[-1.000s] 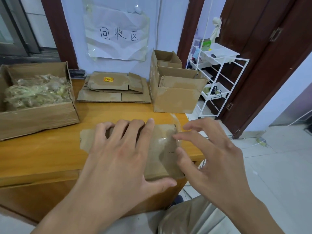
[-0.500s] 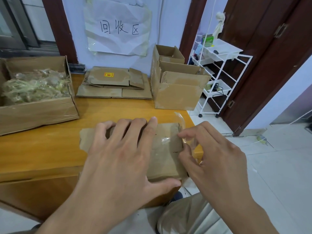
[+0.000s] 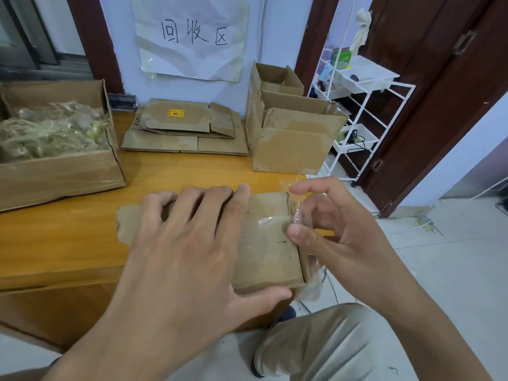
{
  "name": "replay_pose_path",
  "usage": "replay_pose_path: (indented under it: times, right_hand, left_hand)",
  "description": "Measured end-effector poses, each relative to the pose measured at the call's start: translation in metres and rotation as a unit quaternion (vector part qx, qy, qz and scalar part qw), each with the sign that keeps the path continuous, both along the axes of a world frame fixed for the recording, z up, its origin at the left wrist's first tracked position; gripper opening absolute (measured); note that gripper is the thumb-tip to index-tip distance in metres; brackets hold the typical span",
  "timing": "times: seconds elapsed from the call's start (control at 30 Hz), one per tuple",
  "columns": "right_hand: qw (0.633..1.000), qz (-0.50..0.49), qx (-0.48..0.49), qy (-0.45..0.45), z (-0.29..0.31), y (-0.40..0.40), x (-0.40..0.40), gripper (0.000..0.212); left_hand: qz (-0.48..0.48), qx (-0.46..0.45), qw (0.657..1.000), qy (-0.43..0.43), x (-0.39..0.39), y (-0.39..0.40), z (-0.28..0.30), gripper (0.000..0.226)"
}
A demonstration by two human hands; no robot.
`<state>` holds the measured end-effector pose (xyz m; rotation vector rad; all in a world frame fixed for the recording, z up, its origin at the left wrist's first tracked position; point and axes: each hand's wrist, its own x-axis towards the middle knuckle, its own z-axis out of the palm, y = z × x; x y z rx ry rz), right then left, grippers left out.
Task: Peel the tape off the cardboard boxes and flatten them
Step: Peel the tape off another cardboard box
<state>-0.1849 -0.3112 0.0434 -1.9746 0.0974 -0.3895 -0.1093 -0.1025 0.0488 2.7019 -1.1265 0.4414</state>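
Pale lilac wall fills the top of the frame, bearing a crumpled paper sign (image 3: 192, 37) with three handwritten characters, between dark brown door frames; a white wire rack (image 3: 360, 105) stands at upper right beside a dark wooden door (image 3: 439, 92), over a light tiled floor (image 3: 453, 257). Across the left and centre runs an orange-brown wooden table (image 3: 68, 237). At left on it sits an open carton (image 3: 60, 174) filled with crumpled clear tape. At upper centre, against the wall, lies a stack of flattened cardboard (image 3: 187, 133), the top sheet carrying a small yellow-and-red label. To its right stand open boxes (image 3: 291, 138), upright, a smaller one behind a larger one. At centre, on the near right corner of the table, lies the small cardboard box (image 3: 266, 243) being worked. The left hand (image 3: 189, 257) presses flat on its top, fingers straight and spread, thumb along the near edge. The right hand (image 3: 338, 232), at the box's right edge, has its fingers curled around a strip of clear tape (image 3: 301, 215), which trails down past the box's right side. Beige trousers (image 3: 316, 345) show at the bottom.
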Motion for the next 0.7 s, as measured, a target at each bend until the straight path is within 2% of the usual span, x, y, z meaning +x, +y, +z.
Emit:
replay_pose_path:
  times: [0.13, 0.23, 0.3, 0.37, 0.5, 0.6, 0.7]
  right_hand:
    - [0.999, 0.027, 0.013, 0.019, 0.002, -0.008, 0.002, 0.033]
    - [0.994, -0.003, -0.108, -0.008, 0.002, -0.006, 0.002, 0.036]
    - [0.969, -0.055, -0.241, -0.031, 0.002, -0.003, 0.004, 0.039]
    - [0.936, -0.094, -0.334, -0.051, 0.005, 0.002, 0.007, 0.037]
    - [0.911, -0.091, -0.395, -0.075, 0.01, -0.002, 0.011, 0.024]
    - [0.865, -0.106, -0.485, -0.077, 0.016, -0.001, 0.008, 0.016]
    - [0.841, -0.127, -0.522, -0.068, 0.023, 0.002, 0.005, 0.014]
  left_hand:
    - [-0.001, -0.006, 1.0, -0.005, 0.001, 0.001, -0.002, 0.115]
    - [-0.002, -0.002, 1.0, -0.014, 0.001, -0.001, -0.002, 0.114]
    - [-0.006, 0.001, 1.0, -0.014, 0.002, -0.003, 0.0, 0.113]
    - [-0.003, 0.008, 1.0, -0.013, 0.004, -0.004, 0.002, 0.112]
    - [-0.002, 0.028, 0.999, -0.014, 0.01, -0.008, 0.006, 0.112]
    - [0.003, 0.047, 0.999, -0.007, 0.01, -0.009, 0.009, 0.113]
    - [-0.002, 0.048, 0.999, -0.008, 0.007, -0.007, 0.009, 0.112]
